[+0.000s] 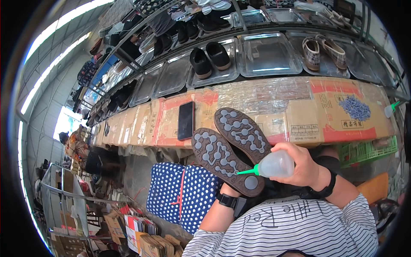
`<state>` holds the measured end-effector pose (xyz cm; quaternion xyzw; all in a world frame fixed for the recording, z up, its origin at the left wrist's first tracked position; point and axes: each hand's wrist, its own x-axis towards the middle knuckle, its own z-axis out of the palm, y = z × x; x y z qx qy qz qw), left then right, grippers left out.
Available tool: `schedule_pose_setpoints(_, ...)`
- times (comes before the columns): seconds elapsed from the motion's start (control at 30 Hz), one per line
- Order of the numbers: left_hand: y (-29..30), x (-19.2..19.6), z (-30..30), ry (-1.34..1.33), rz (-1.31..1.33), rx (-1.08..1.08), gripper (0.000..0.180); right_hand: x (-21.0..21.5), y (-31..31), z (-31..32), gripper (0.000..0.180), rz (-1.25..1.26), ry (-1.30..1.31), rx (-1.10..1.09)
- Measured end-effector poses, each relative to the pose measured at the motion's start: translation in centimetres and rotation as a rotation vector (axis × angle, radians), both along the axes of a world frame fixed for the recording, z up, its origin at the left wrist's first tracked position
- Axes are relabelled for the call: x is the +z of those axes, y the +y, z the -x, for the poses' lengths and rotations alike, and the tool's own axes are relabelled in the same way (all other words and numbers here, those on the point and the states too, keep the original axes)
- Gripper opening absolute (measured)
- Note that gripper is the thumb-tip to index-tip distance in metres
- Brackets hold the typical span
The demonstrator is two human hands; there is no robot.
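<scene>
A pair of dark shoes is turned soles up in front of me, with brown soles patterned in grey-blue studs and linked lines. My left hand goes in behind the nearer shoe and holds the pair from beneath; its fingers are hidden. In my right hand is a translucent squeeze bottle, fingers wrapped round it. Its green nozzle points left, with the tip at the nearer sole close to the round heel stud.
Beyond the shoes, a cardboard-topped bench carries a phone and a pile of small blue-grey pieces. Behind stand metal trays, some holding shoes. A polka-dot bundle lies at left, a green crate at right.
</scene>
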<state>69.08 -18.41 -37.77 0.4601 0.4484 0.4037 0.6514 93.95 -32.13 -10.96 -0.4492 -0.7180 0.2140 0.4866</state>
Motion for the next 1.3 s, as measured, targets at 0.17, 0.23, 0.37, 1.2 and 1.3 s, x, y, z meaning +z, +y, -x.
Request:
schedule_pose_setpoints(0.17, 0.6, -0.6, 1.1, 0.041, -0.025, -0.049, 0.051, -1.8, 1.1, -0.5, 0.059, 0.438, 0.529, 0.16)
schedule_pose_setpoints(0.23, 0.7, -1.3, 0.5, 0.06, -0.037, -0.07, 0.051, -2.2, 1.3, -1.1, 0.059, 0.514, 0.7, 0.205)
schedule_pose_setpoints(0.37, 1.5, -1.7, 1.0, 0.083, -0.067, -0.139, 0.052, -3.6, 2.1, -4.3, 0.065, 0.159, 0.816, -0.097)
schedule_pose_setpoints(1.2, 1.7, -13.4, 12.3, 0.194, -0.253, -0.561, 0.055, -6.6, -3.2, -22.3, 0.009, -0.032, -0.675, -1.219)
schedule_pose_setpoints(1.3, 1.6, -12.6, 13.4, 0.231, -0.264, -0.531, 0.055, -5.6, -2.8, -20.9, 0.011, -0.126, -0.531, -1.181)
